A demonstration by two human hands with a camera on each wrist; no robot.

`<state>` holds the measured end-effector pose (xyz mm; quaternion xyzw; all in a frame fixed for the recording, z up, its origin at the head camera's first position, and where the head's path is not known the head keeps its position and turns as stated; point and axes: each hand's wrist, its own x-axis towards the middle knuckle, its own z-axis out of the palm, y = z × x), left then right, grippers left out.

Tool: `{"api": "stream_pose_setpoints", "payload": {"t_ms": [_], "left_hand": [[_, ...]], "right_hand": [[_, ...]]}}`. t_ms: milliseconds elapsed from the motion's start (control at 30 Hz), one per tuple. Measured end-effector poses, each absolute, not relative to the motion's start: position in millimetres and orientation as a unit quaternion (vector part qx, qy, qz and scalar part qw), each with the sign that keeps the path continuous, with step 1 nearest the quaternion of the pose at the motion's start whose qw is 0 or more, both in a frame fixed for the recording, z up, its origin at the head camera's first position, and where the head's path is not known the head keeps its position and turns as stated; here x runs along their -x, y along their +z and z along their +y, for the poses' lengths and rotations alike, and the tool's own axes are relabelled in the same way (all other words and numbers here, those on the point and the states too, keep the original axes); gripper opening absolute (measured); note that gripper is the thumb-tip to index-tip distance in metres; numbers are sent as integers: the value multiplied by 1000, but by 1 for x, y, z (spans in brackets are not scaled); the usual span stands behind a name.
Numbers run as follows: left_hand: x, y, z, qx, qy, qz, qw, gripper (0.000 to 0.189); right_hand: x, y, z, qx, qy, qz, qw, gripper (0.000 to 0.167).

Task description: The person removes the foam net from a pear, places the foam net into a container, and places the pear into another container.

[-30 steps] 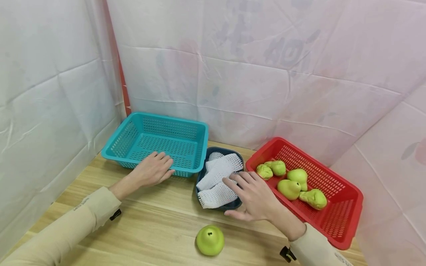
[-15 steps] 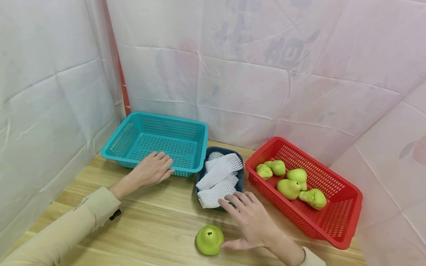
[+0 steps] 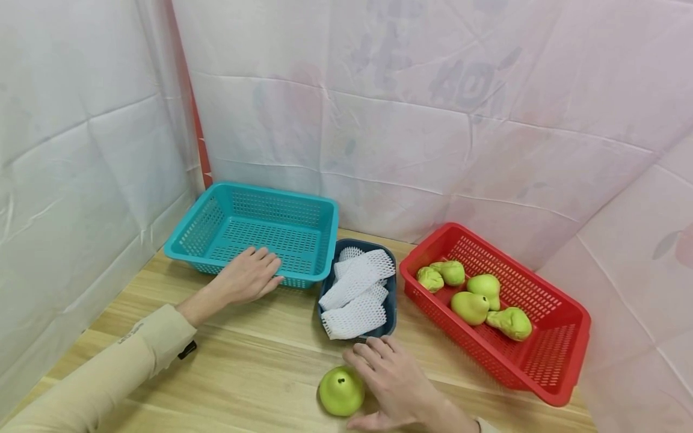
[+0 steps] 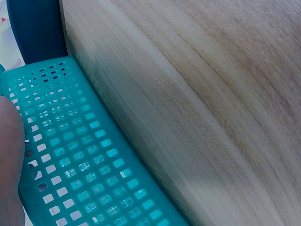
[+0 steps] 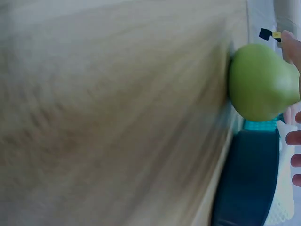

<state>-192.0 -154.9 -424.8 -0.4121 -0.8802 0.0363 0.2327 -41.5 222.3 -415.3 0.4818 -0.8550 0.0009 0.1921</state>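
My left hand (image 3: 246, 276) rests on the front rim of a teal plastic basket (image 3: 276, 207), fingers laid over the edge. In the left wrist view its thumb (image 4: 10, 165) lies by the perforated side wall. A green pear (image 3: 341, 391) stands upright on the wooden table near the front. Just right of it is my right hand (image 3: 395, 382), fingers spread from the thumb and curving toward the pear. The right wrist view shows the pear between thumb and fingertips, with a gap at the fingers.
A dark blue bin (image 3: 391, 319) holding white foam net sleeves (image 3: 357, 288) stands behind the pear. At the right, a red basket (image 3: 574, 337) holds several pears (image 3: 470, 308), some looking wrapped. White cloth walls (image 3: 379, 150) close off the back and sides.
My right hand has come down from over the dark bin toward the front, to the right side of the pear. The left hand, baskets and pear have stayed put.
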Motion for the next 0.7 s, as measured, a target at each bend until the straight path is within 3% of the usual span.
{"api": "stream_pose_setpoints", "payload": {"t_ms": [333, 700], "left_hand": [[191, -426, -155, 413, 35, -878, 238, 64], [191, -425, -155, 416, 28, -876, 243, 60]], "right_hand": [[38, -428, 216, -493, -4, -857, 153, 93], [40, -437, 212, -502, 19, -850, 159, 78]]}}
